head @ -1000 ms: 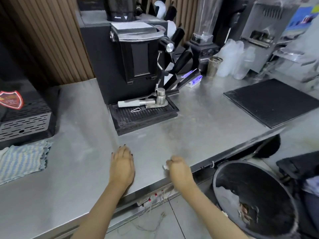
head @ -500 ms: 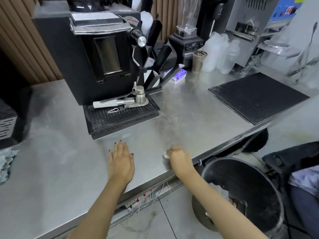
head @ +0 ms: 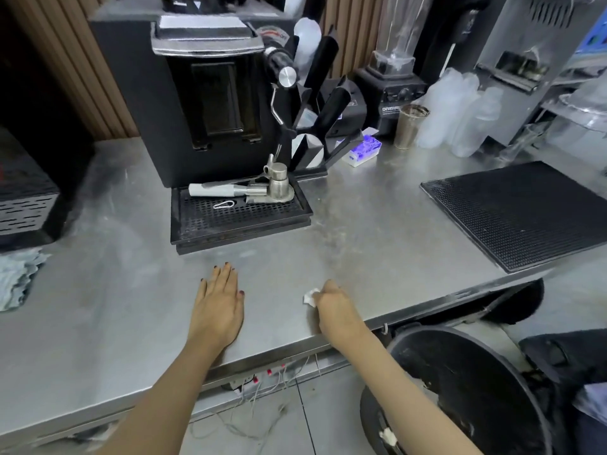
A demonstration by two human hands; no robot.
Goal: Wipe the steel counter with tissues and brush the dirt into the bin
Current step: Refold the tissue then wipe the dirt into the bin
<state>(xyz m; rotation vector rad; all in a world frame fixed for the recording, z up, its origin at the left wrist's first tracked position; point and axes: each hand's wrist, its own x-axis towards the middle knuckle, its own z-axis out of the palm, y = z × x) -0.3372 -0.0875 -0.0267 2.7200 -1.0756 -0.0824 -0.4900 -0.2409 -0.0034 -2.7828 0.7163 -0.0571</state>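
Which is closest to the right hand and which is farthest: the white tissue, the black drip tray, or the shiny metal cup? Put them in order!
1. White tissue: pinched in the right hand itself, near the counter front edge.
2. Black drip tray: farther back and left, in front of the coffee machine.
3. Metal cup: farthest, back right beside the blender.

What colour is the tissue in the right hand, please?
White; the tissue shows best in the head view, gripped by the right hand.

Crumpled white tissue (head: 308,297) on the smudged steel counter (head: 377,231) near its front edge — black round bin (head: 466,382) stands below
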